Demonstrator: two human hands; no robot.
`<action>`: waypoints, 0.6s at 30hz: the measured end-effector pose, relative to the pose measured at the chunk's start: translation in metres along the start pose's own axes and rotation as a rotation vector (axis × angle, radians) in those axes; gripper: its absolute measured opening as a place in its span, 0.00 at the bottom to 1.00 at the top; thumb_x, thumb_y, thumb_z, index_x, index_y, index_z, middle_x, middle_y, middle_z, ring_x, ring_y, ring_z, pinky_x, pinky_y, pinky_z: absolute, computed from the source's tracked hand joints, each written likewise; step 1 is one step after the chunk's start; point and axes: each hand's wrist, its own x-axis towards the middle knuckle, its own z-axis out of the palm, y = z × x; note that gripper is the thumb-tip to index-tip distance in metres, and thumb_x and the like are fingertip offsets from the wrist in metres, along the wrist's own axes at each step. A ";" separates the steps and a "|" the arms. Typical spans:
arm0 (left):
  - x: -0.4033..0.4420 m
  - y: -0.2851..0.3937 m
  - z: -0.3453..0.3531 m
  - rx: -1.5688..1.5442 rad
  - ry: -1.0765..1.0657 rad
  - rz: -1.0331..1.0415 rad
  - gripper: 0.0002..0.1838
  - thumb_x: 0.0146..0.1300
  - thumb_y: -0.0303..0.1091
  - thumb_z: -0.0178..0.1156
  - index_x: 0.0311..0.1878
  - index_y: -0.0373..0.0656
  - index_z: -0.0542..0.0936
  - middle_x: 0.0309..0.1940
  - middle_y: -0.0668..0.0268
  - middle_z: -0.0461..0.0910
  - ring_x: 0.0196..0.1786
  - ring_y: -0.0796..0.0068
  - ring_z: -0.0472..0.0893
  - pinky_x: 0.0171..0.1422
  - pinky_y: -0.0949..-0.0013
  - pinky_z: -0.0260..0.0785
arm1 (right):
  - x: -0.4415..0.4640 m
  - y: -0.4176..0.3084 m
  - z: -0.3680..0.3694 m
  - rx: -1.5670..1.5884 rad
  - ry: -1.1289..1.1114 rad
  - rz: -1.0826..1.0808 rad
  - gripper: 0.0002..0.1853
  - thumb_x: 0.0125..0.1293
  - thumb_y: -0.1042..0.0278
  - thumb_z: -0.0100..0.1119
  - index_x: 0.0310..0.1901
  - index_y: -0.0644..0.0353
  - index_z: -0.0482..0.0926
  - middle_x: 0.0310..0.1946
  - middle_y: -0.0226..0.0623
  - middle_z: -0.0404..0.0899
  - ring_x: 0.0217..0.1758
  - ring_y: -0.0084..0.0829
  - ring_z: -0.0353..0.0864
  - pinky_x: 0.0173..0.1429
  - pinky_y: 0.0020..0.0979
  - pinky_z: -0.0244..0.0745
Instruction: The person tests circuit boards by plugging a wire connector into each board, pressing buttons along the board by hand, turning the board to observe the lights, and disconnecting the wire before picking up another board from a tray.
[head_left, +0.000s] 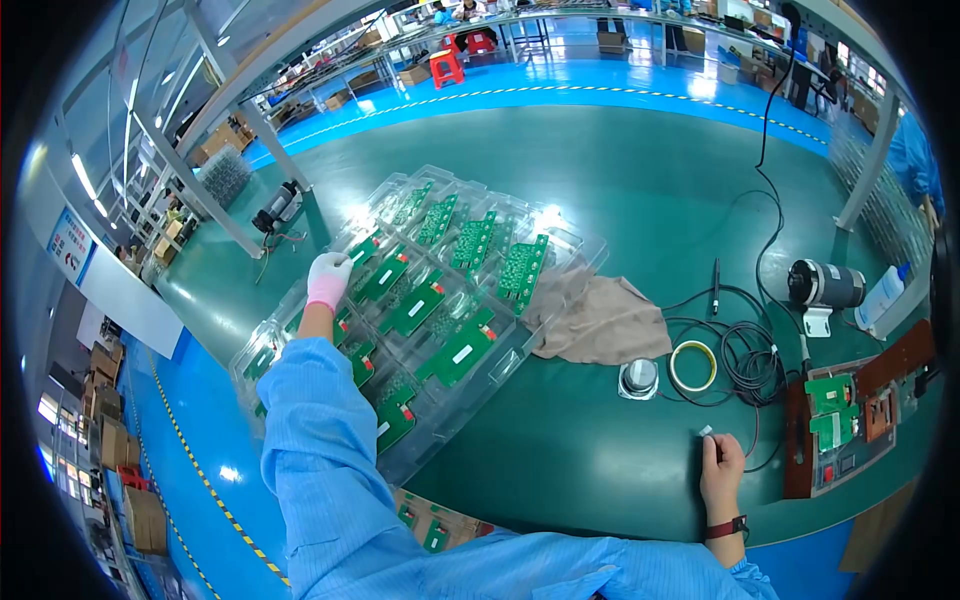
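My left hand (328,278), in a white and pink glove, is over the left side of a clear plastic tray (470,425). Its fingers look curled together beside a green circuit board (364,249); what they grip, if anything, is hidden. Several more boards lie in the tray's compartments, among them a large board (460,352) near its front edge. Bare and low over the green table, my right hand (722,466) is closed in a pinch on a small white piece (706,431), too small to name.
A brown cloth (600,315) lies against the tray's right side. Farther right are a yellow tape roll (693,367), a round metal part (639,378), coiled black cable (750,350), a motor (826,284), a white bottle (882,297) and a fixture holding boards (832,425). Another motor (275,207) stands back left.
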 end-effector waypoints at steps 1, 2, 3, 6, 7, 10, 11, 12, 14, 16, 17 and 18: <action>0.003 0.008 -0.001 -0.020 0.018 -0.001 0.15 0.62 0.42 0.63 0.43 0.43 0.88 0.44 0.52 0.86 0.50 0.51 0.84 0.57 0.59 0.74 | 0.000 0.001 0.001 -0.001 0.014 -0.018 0.09 0.68 0.74 0.61 0.30 0.68 0.75 0.23 0.38 0.67 0.26 0.33 0.67 0.33 0.33 0.62; 0.008 0.017 0.001 -0.040 0.036 -0.001 0.15 0.61 0.42 0.64 0.43 0.42 0.88 0.44 0.53 0.86 0.50 0.52 0.84 0.57 0.58 0.74 | 0.000 0.001 0.002 -0.002 0.028 -0.035 0.09 0.67 0.74 0.62 0.31 0.68 0.76 0.23 0.39 0.67 0.26 0.34 0.67 0.32 0.34 0.61; 0.016 0.022 0.006 -0.018 0.050 0.046 0.15 0.61 0.42 0.63 0.43 0.42 0.88 0.44 0.53 0.86 0.49 0.52 0.84 0.57 0.58 0.73 | 0.000 0.000 0.002 -0.006 0.027 -0.027 0.09 0.67 0.74 0.62 0.31 0.68 0.76 0.22 0.39 0.67 0.26 0.34 0.67 0.32 0.34 0.62; 0.046 0.051 0.024 0.066 0.050 0.170 0.17 0.62 0.46 0.63 0.45 0.44 0.88 0.46 0.53 0.86 0.52 0.54 0.84 0.60 0.58 0.73 | 0.001 0.000 0.003 -0.017 0.035 -0.017 0.08 0.66 0.74 0.62 0.31 0.68 0.76 0.22 0.39 0.67 0.26 0.34 0.67 0.32 0.34 0.62; 0.058 0.057 0.036 0.049 0.006 0.129 0.18 0.62 0.48 0.63 0.47 0.45 0.88 0.47 0.53 0.86 0.53 0.54 0.84 0.61 0.58 0.73 | 0.000 0.001 0.003 -0.020 0.042 -0.019 0.08 0.66 0.74 0.62 0.31 0.68 0.76 0.22 0.39 0.67 0.26 0.34 0.68 0.32 0.34 0.62; 0.088 0.083 0.065 0.030 -0.127 0.024 0.27 0.62 0.56 0.62 0.58 0.49 0.85 0.55 0.52 0.83 0.61 0.53 0.80 0.66 0.58 0.71 | 0.001 -0.001 0.002 -0.032 0.056 -0.017 0.07 0.65 0.75 0.62 0.31 0.68 0.76 0.22 0.39 0.68 0.25 0.34 0.68 0.32 0.34 0.62; 0.104 0.072 0.088 -0.017 -0.097 0.050 0.29 0.62 0.57 0.62 0.61 0.50 0.82 0.58 0.51 0.82 0.62 0.52 0.79 0.67 0.58 0.70 | 0.001 -0.004 0.002 -0.038 0.057 -0.012 0.07 0.65 0.75 0.62 0.31 0.68 0.76 0.22 0.39 0.68 0.25 0.34 0.68 0.31 0.34 0.62; 0.134 0.042 0.128 -0.064 -0.066 0.075 0.31 0.61 0.57 0.62 0.65 0.51 0.80 0.60 0.51 0.81 0.64 0.52 0.78 0.68 0.57 0.69 | 0.001 -0.007 0.001 -0.046 0.062 -0.016 0.07 0.65 0.75 0.62 0.31 0.68 0.77 0.22 0.39 0.69 0.24 0.34 0.68 0.31 0.34 0.62; 0.160 0.032 0.158 -0.023 -0.088 0.048 0.36 0.61 0.58 0.61 0.71 0.54 0.73 0.66 0.53 0.76 0.68 0.53 0.75 0.73 0.56 0.65 | 0.001 -0.004 0.002 -0.046 0.066 -0.003 0.07 0.65 0.75 0.63 0.31 0.67 0.77 0.22 0.38 0.69 0.25 0.33 0.68 0.31 0.33 0.62; 0.162 0.049 0.157 0.091 -0.179 -0.039 0.36 0.62 0.57 0.60 0.74 0.59 0.70 0.72 0.60 0.71 0.73 0.56 0.70 0.78 0.57 0.58 | 0.000 -0.004 0.002 -0.044 0.068 0.006 0.07 0.64 0.76 0.63 0.31 0.67 0.77 0.22 0.38 0.69 0.25 0.33 0.68 0.31 0.33 0.62; 0.157 0.061 0.152 0.115 -0.212 -0.083 0.33 0.65 0.56 0.58 0.73 0.62 0.71 0.74 0.65 0.69 0.74 0.58 0.69 0.80 0.57 0.55 | 0.000 -0.005 0.002 -0.045 0.071 0.007 0.06 0.64 0.76 0.63 0.31 0.67 0.77 0.22 0.38 0.69 0.25 0.33 0.68 0.31 0.33 0.62; 0.151 0.077 0.144 0.151 -0.231 -0.138 0.33 0.65 0.56 0.58 0.73 0.64 0.71 0.75 0.67 0.68 0.75 0.59 0.68 0.81 0.56 0.53 | 0.002 -0.006 0.002 -0.045 0.076 0.003 0.06 0.64 0.76 0.63 0.31 0.67 0.77 0.22 0.38 0.69 0.25 0.32 0.68 0.31 0.33 0.62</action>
